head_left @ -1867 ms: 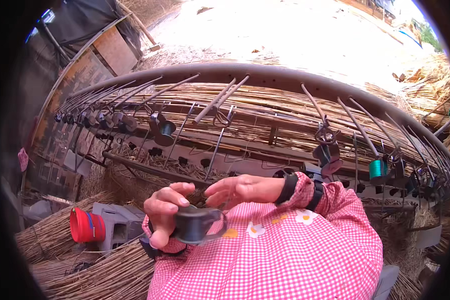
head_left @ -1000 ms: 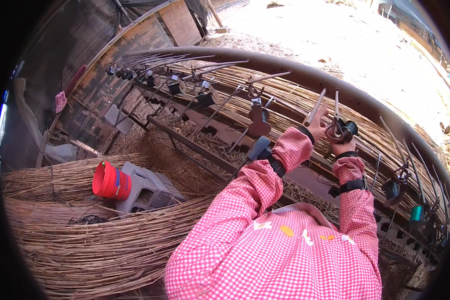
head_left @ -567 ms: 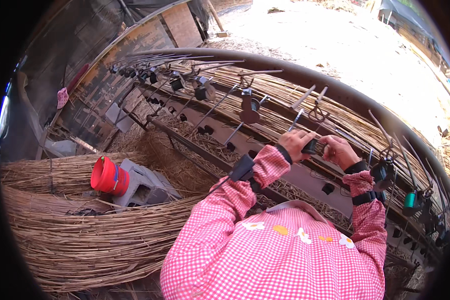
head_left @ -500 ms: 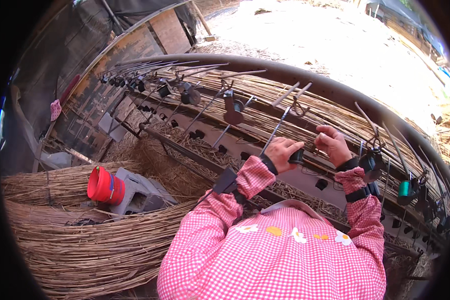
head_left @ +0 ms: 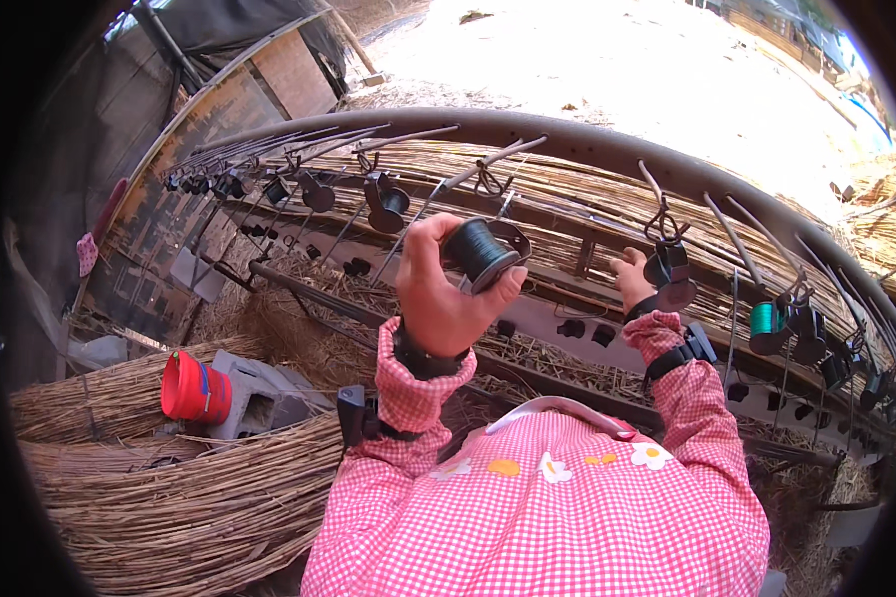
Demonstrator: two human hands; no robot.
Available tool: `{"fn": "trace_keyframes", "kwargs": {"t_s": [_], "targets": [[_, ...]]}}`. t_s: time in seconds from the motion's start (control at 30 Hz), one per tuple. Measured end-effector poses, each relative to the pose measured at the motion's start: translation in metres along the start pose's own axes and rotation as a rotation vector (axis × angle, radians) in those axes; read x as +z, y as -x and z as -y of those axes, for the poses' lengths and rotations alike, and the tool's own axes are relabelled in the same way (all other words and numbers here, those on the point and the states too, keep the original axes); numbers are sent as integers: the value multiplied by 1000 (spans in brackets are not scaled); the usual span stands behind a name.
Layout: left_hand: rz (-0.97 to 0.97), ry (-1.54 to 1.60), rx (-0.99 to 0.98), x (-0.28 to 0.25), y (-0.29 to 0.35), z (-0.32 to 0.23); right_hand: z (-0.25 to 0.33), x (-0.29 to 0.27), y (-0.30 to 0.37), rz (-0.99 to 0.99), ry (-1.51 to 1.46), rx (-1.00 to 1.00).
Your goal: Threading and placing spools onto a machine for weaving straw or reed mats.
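Note:
My left hand is raised over the frame, its fingers and thumb wrapped round a spool of dark thread. Right behind that spool hangs a dark metal bracket; whether the two touch I cannot tell. Farther right, my right hand has its fingers bent inward, and anything between them is too small to make out. Beside it a hanging spool holder dangles from a wire hook. Bundled reed stalks lie in the frame beyond both hands.
A long curved metal pipe with rods runs across the far side. More hanging spools, one of them green, line the frame. At left stand a red bucket and a grey concrete block beside reed bundles.
My left hand has moved left and up and turned over, showing the dark spool it grips. My right hand has shifted slightly left beside the hanging holder. The view has turned somewhat.

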State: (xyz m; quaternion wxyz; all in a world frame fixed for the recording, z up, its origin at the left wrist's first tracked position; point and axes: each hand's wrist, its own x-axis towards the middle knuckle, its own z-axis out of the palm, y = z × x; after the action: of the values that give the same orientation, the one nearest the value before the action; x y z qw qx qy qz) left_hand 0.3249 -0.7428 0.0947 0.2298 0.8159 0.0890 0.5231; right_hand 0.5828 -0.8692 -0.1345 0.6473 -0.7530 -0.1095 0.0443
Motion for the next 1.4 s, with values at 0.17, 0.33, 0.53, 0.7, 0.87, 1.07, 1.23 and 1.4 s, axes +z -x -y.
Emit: {"fn": "trace_keyframes", "kwargs": {"t_s": [0.17,0.33,0.53,0.7,0.87,1.07,1.23,1.4], "targets": [[222,1041,-618,36,24,33,-59,3,-65,198,23,225],[450,1378,-881,51,65,62,36,15,16,1026,729,-602],[812,1219,-629,82,58,15,79,-38,125,919,-106,197],[628,1228,-336,115,35,-38,116,-71,164,850,-738,534],[410,1274,-638,124,24,-93,145,-97,178,1091,-970,695],[977,1309,-676,120,12,-102,100,-122,145,1206,-1593,508],[315,330,-96,46,63,-82,145,-119,142,1157,-1338,559],[359,-136,-298,82,86,-87,218,-64,199,1913,-1464,351]]}}
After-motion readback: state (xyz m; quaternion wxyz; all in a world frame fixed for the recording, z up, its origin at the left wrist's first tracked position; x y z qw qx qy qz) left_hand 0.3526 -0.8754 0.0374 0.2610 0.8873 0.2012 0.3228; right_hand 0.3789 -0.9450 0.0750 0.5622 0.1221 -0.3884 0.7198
